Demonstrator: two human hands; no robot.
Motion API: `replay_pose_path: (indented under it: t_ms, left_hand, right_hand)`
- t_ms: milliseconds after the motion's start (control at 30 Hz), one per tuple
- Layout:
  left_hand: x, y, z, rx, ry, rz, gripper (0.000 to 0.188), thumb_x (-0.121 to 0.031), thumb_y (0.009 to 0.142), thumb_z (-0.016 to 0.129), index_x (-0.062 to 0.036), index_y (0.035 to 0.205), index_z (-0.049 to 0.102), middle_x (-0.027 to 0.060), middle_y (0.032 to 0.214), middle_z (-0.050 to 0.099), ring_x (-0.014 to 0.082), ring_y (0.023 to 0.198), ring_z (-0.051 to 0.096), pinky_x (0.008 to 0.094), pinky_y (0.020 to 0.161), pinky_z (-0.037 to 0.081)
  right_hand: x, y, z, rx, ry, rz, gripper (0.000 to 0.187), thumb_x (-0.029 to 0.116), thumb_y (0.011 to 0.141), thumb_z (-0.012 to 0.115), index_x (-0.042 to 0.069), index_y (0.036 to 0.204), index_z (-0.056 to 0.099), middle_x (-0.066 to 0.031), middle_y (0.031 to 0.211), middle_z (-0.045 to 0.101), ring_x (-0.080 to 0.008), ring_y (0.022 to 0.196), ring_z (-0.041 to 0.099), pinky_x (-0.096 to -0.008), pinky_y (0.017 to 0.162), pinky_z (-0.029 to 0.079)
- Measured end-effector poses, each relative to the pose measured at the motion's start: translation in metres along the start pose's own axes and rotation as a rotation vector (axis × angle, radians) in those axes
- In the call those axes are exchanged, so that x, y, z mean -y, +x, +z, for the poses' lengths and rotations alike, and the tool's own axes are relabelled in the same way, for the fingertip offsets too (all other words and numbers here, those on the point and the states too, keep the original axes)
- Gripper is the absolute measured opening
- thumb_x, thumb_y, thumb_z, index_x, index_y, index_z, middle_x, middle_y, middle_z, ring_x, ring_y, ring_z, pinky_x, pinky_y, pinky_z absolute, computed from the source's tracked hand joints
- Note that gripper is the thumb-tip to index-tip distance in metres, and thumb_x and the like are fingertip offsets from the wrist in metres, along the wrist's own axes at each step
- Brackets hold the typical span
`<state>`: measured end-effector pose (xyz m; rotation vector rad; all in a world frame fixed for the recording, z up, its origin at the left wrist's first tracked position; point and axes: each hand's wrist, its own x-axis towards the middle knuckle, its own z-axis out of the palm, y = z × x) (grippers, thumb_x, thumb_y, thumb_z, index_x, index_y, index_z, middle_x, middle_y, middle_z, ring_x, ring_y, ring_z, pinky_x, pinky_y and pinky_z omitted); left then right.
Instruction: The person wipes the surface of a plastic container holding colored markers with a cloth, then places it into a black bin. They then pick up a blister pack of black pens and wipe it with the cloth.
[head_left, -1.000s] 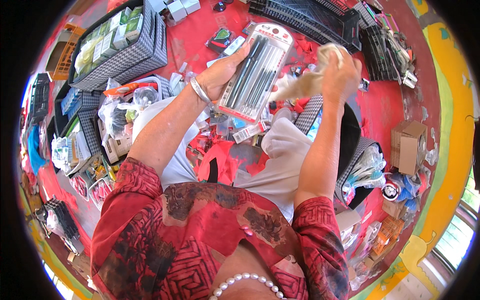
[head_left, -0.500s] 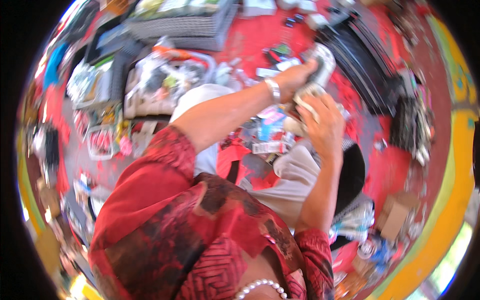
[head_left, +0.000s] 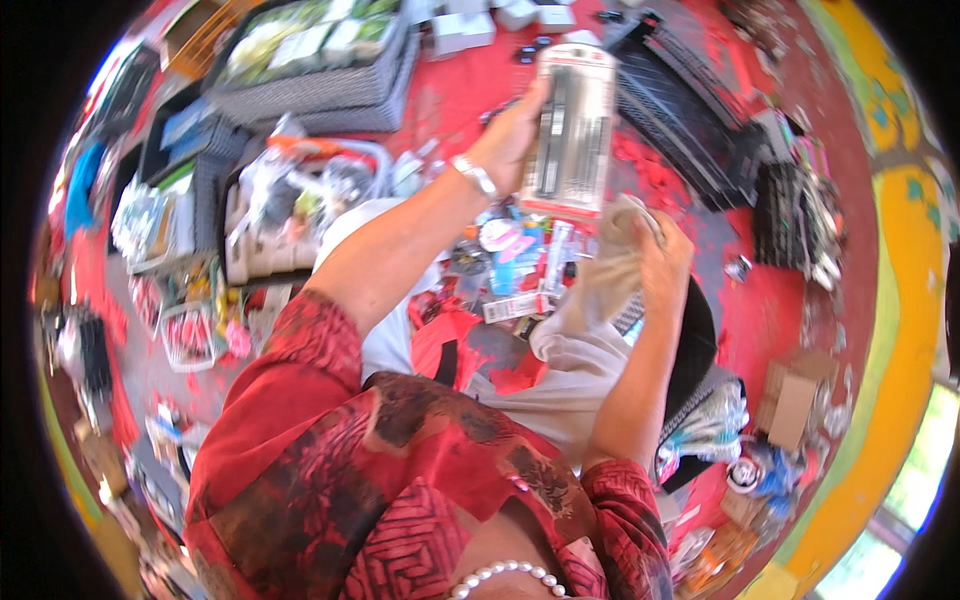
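My left hand (head_left: 512, 140) grips a flat, upright blister pack (head_left: 570, 130) by its left edge. The pack has a pale card with red at its ends, and long dark items show through its clear front. Lower and to the right, my right hand (head_left: 665, 250) is closed on a crumpled beige cloth (head_left: 625, 222), apart from the pack. The cloth hangs over my pale trouser leg, and where one ends and the other begins is hard to make out. Below the pack, small packaged goods (head_left: 515, 255) lie between my legs.
Grey woven baskets (head_left: 310, 105) with packets stand at the far left, beside a bin of plastic bags (head_left: 300, 200). Black trays (head_left: 680, 110) lie at the far right, near a dark basket (head_left: 785, 215). A cardboard box (head_left: 790, 410) sits at the right. Red sheeting covers much of the floor.
The pack, earlier tilted with the cloth against its lower end, now stands upright with its front showing. My left hand has moved left; my right hand has drawn down and away with the cloth.
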<state>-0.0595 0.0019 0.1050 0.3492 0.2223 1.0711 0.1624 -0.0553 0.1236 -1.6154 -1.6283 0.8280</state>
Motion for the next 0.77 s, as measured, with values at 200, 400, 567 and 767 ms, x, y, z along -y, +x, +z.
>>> replay_pose_path:
  t_ms: [200,400,567,767]
  left_hand:
    - [0.026,-0.004,0.017,-0.248,0.179,-0.094,0.055,-0.05,0.092,0.033,-0.0072,0.123,0.048,0.01,0.11,0.06,0.0196,0.092,0.062,0.0349,0.081,0.051]
    - [0.051,0.0,0.015,-0.316,0.289,-0.238,0.056,-0.053,0.092,0.035,-0.0078,0.122,0.048,0.0068,0.108,0.06,0.0163,0.09,0.062,0.0321,0.08,0.05]
    - [0.054,0.002,0.004,-0.467,0.762,-0.131,0.056,-0.053,0.091,0.037,-0.0085,0.122,0.049,0.0058,0.109,0.06,0.0161,0.093,0.06,0.0314,0.083,0.049]
    - [0.051,0.013,0.021,-0.306,0.816,-0.043,0.058,-0.047,0.093,0.032,-0.0139,0.14,0.024,0.0097,0.136,0.039,0.0279,0.122,0.042,0.04,0.103,0.034]
  right_hand:
    - [0.009,0.007,0.025,-0.054,0.847,0.32,0.02,0.01,0.085,0.057,-0.003,0.1,0.062,-0.0066,0.086,0.064,-0.0109,0.075,0.058,-0.0243,0.068,0.046]
    - [0.013,0.013,0.035,0.066,1.288,0.548,0.024,0.013,0.089,0.048,-0.003,0.105,0.056,-0.0104,0.094,0.063,-0.018,0.079,0.063,-0.0314,0.072,0.051]
    - [0.002,0.01,0.039,-0.01,1.077,0.475,0.032,0.031,0.086,0.053,0.001,0.097,0.06,-0.0094,0.095,0.061,-0.0221,0.078,0.059,-0.0394,0.073,0.047]
    - [0.017,0.003,0.031,-0.145,0.169,0.034,0.046,0.041,0.069,0.063,0.009,0.101,0.065,-0.0179,0.122,0.052,-0.0305,0.109,0.051,-0.0387,0.089,0.043]
